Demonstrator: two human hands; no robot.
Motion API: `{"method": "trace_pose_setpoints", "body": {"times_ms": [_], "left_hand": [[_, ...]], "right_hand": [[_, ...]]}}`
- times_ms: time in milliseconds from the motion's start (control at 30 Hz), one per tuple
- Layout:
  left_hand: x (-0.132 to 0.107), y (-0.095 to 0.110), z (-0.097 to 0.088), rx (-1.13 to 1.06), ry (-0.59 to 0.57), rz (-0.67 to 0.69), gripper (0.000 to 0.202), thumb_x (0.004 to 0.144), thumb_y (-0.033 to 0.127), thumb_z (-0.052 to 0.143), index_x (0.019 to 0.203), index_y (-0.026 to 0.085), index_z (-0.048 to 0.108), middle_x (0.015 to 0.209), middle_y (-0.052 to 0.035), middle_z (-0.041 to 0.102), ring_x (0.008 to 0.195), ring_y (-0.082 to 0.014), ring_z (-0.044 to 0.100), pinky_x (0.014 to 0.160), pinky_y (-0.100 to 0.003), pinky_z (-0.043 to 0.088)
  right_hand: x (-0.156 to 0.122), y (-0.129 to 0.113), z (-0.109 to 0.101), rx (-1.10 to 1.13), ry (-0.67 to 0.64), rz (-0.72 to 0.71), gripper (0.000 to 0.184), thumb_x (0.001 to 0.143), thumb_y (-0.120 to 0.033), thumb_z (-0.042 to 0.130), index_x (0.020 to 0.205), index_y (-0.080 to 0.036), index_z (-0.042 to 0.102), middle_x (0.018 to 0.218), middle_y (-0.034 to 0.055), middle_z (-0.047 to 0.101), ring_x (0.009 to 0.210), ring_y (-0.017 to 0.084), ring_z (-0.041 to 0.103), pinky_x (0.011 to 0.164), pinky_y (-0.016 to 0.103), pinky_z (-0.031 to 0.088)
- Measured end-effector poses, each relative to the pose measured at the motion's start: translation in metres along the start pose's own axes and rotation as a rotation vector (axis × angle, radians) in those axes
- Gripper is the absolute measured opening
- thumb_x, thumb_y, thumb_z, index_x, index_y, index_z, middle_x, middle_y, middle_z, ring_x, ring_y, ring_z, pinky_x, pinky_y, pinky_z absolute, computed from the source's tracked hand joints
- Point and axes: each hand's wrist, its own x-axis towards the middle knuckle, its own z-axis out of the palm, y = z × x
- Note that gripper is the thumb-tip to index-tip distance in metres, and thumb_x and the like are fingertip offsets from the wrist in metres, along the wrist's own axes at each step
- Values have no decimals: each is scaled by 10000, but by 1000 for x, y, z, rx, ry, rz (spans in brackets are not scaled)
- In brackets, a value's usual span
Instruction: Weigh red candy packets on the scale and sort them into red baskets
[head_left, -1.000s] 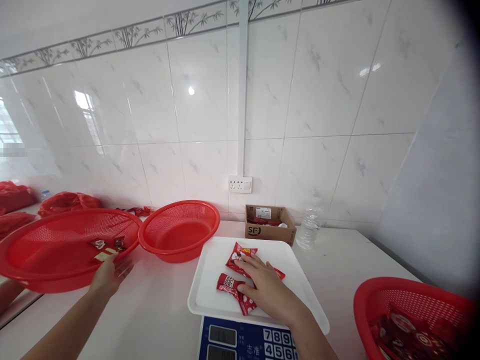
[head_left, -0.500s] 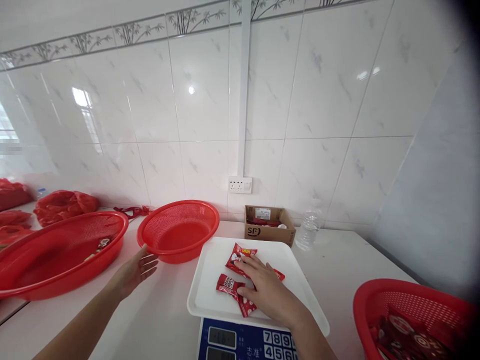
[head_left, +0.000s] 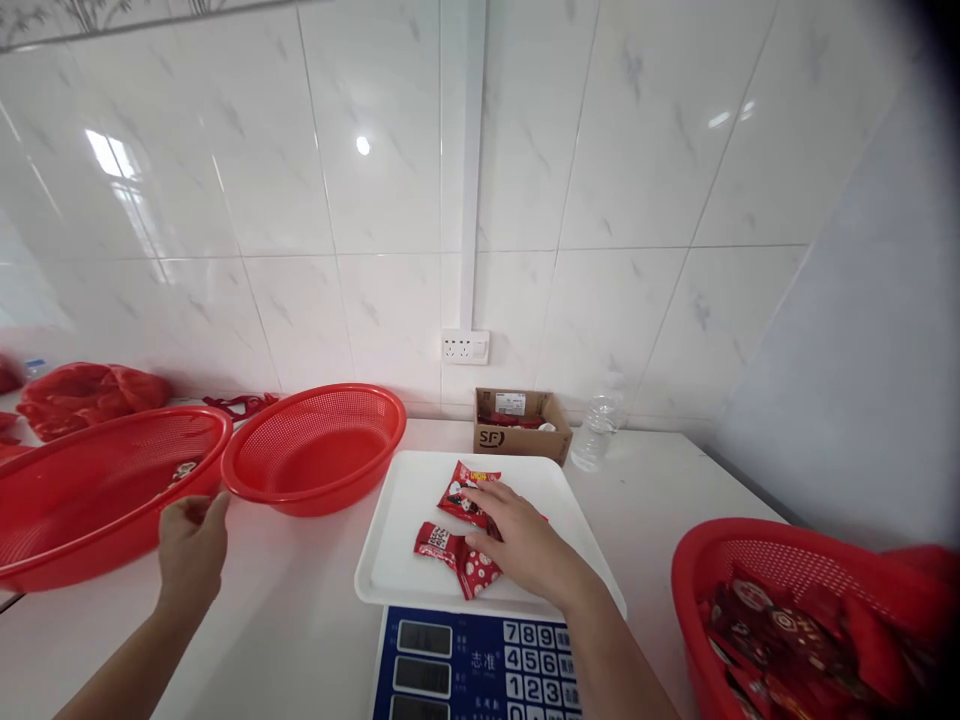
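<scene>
My right hand [head_left: 525, 535] lies over several small red snack packets on the white tray [head_left: 397, 490] of a scale. Its fingers rest on the upper packet [head_left: 454, 495], thumb apart, partly covering the others. A lower red packet [head_left: 480, 572] with pale dots and another with white print [head_left: 435, 541] lie beside the thumb. My left hand [head_left: 191, 550] is closed, fingers curled, by the adjoining rims of the left red basket [head_left: 90, 545] and the middle red basket [head_left: 315, 495]. Whether anything is in its fingers, or whether it touches a rim, I cannot tell.
Below the tray is the scale's blue keypad [head_left: 480, 660]. Behind stand a cardboard box [head_left: 521, 442] and a clear plastic bottle [head_left: 596, 435]. A red basket [head_left: 690, 600] of dark red packets stands at the right. Red plastic bags [head_left: 90, 395] lie at the back left.
My left hand has moved left and its spread fingers have curled. My right hand stays over the packets, which have shifted slightly under it. The view has tilted down.
</scene>
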Motion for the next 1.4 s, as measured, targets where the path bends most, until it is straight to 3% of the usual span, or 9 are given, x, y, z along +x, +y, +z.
{"method": "trace_pose_setpoints", "body": {"times_ms": [100, 300, 400, 633, 767, 967, 1200, 1300, 1400], "left_hand": [[-37, 22, 13, 150, -203, 246, 138, 670, 254, 649, 774, 219, 567, 773, 10, 570, 711, -182, 520, 703, -314, 445], [-113, 68, 61, 248, -1123, 808, 289, 794, 325, 543, 1072, 264, 592, 1148, -54, 590, 1126, -248, 465, 982, -397, 363], [-133, 75, 79, 388, -1318, 951, 371, 825, 229, 488, 1195, 248, 504, 1236, -71, 532, 1174, -230, 432, 997, -394, 354], [-121, 67, 96, 525, -1147, 909, 333, 839, 152, 399, 1130, 228, 543, 1065, -88, 579, 916, -226, 570, 825, -350, 426], [-75, 79, 93, 473, -845, 639, 249, 822, 265, 481, 1048, 246, 586, 1043, -85, 615, 868, -271, 588, 736, -343, 433], [-13, 100, 88, 446, -651, 568, 276, 817, 352, 490, 1042, 223, 586, 1112, -124, 594, 1056, -360, 506, 833, -427, 403], [-98, 93, 98, 364, -1015, 726, 286, 794, 379, 544, 1046, 268, 621, 1097, -43, 642, 1032, -246, 556, 924, -365, 388], [-143, 90, 103, 396, -1269, 979, 316, 845, 370, 472, 1118, 245, 572, 1098, -66, 630, 1030, -237, 549, 891, -378, 416], [-166, 89, 110, 477, -1337, 1106, 341, 810, 326, 538, 1130, 208, 544, 1097, -97, 616, 1003, -258, 553, 868, -401, 433]], "right_hand": [[0, 3, 1, 30, -4, 17, 510, 820, -348, 459, 1322, -261, 439, 1467, 6, 294, 1338, 199, 257, 1069, 366, 241], [-5, 3, -3, -12, 84, 34, 488, 823, -259, 453, 1310, -237, 452, 1436, 31, 354, 1315, 184, 309, 1060, 347, 267], [-11, 0, -12, 7, 162, -26, 470, 834, -266, 441, 1303, -237, 455, 1384, 31, 425, 1274, 174, 365, 1039, 330, 305], [-27, -5, -29, 57, 238, -42, 413, 862, -318, 419, 1270, -284, 470, 1344, -9, 465, 1226, 162, 416, 1008, 319, 346], [-28, -2, -31, 79, 220, -36, 422, 864, -330, 419, 1281, -283, 462, 1347, -7, 471, 1218, 172, 429, 998, 322, 351], [-27, 4, -30, 60, 147, -4, 467, 864, -341, 413, 1326, -279, 426, 1369, -5, 453, 1236, 195, 418, 1005, 348, 340], [-24, 8, -30, 51, 160, 27, 416, 886, -295, 357, 1272, -227, 497, 1307, 34, 524, 1197, 199, 464, 985, 353, 358], [-23, 10, -30, 35, 164, 30, 410, 888, -300, 350, 1255, -217, 511, 1286, 39, 543, 1175, 196, 486, 978, 349, 368], [-25, 10, -30, 49, 177, 24, 417, 887, -308, 354, 1270, -225, 495, 1305, 29, 527, 1185, 184, 478, 986, 333, 364]]}}
